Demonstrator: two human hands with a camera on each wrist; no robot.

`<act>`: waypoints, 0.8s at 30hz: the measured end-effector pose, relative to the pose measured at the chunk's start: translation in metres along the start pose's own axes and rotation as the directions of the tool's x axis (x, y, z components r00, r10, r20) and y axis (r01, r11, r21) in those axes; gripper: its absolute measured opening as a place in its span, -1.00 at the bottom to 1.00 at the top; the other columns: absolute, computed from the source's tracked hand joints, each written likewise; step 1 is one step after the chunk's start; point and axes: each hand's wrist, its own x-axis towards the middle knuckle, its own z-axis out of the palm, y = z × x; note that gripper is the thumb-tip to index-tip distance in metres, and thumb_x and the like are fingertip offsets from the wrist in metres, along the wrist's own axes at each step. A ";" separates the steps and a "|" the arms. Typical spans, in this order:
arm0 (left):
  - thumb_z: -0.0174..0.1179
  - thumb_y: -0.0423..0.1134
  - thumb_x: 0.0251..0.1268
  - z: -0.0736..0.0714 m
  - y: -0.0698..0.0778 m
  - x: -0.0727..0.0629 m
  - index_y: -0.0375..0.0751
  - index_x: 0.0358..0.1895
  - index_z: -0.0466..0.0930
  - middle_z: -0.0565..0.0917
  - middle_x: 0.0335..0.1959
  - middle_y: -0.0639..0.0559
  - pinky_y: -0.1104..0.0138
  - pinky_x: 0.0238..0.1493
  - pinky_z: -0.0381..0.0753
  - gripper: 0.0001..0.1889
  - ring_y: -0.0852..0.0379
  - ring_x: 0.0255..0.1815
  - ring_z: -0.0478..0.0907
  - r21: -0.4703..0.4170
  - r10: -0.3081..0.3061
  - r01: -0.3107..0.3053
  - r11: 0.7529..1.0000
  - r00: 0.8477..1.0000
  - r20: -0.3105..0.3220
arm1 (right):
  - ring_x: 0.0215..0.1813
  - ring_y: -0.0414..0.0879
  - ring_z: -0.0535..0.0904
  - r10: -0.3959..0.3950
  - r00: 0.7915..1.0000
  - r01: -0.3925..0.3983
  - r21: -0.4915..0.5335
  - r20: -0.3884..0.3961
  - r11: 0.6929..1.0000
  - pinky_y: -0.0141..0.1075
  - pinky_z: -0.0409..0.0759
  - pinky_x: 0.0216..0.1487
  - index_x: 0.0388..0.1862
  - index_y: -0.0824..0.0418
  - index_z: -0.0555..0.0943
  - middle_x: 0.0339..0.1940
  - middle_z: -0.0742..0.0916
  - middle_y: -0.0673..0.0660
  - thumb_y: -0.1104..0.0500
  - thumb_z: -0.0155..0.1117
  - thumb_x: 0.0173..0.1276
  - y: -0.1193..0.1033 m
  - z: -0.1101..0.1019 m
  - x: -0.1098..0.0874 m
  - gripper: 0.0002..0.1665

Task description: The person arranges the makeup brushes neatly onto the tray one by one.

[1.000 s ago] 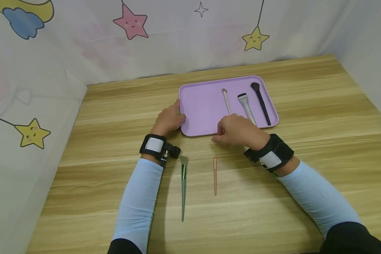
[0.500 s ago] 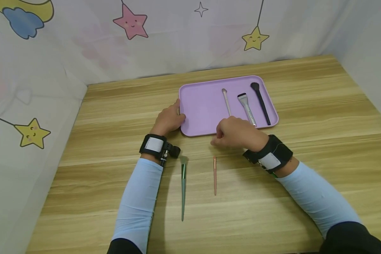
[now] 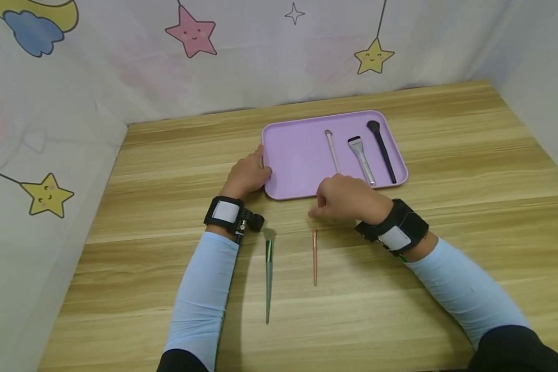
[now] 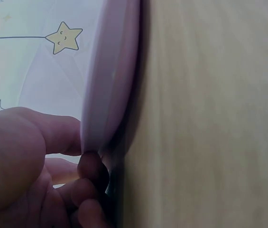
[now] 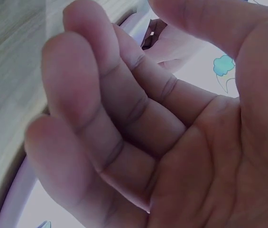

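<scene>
At the left end of the purple tray [image 3: 293, 155], my left hand [image 3: 246, 175] pinches the rim. In the left wrist view, the thumb and fingertips meet the tray's edge [image 4: 107, 85]. My right hand [image 3: 349, 199] hovers at the front edge of the tray. The right wrist view shows its fingers [image 5: 72, 76] loosely curled, the thumb apart and the palm bare. Inside the tray lie a thin pale makeup brush [image 3: 332, 147], a flat silver brush [image 3: 362, 160] and a black brush [image 3: 382, 152]. The right hand borders the pale brush's lower end.
Two more makeup brushes lie on the wooden table [image 3: 167, 217] in front of the tray: a long green one [image 3: 268, 274] and a short copper-coloured one [image 3: 314, 258]. A cloth backdrop [image 3: 260, 67] with printed stars stands behind and at the left.
My right hand has drawn slightly back toward me, showing more of the pale and silver brushes' handles. The left hand and the tray have stayed in place.
</scene>
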 end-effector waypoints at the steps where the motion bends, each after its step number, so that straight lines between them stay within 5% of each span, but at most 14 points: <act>1: -0.09 -0.10 0.31 0.000 0.000 0.000 -0.15 0.55 -0.14 0.21 0.49 -0.14 0.18 -0.01 0.38 -0.24 -0.10 -0.01 0.43 -0.001 0.001 -0.001 1.000 1.000 0.000 | -0.48 -0.12 0.47 -0.001 1.000 0.001 -0.003 0.003 1.000 -0.29 0.38 -0.54 -0.54 0.07 0.64 -0.51 0.64 -0.01 -0.19 0.33 0.17 0.000 0.000 0.000 -0.63; 17: -0.09 -0.10 0.31 -0.001 0.002 -0.001 -0.15 0.55 -0.14 0.22 0.49 -0.14 0.18 0.02 0.38 -0.24 -0.08 0.07 0.40 0.007 0.002 -0.002 1.000 1.000 -0.003 | -0.56 -0.15 0.45 -0.024 0.999 0.025 -0.036 0.041 0.999 -0.30 0.36 -0.61 -0.68 0.04 0.57 -0.63 0.56 -0.05 -0.20 0.33 0.17 -0.005 0.000 -0.005 -0.58; 24: -0.09 -0.10 0.32 0.000 0.001 -0.001 -0.15 0.55 -0.14 0.25 0.47 -0.13 0.23 -0.17 0.35 -0.24 -0.07 -0.21 0.41 0.003 0.006 -0.006 1.000 1.000 -0.004 | -0.56 -0.15 0.44 -0.021 0.998 0.023 -0.033 0.051 0.999 -0.30 0.35 -0.61 -0.69 0.05 0.56 -0.64 0.55 -0.05 -0.20 0.35 0.15 -0.006 0.001 -0.007 -0.57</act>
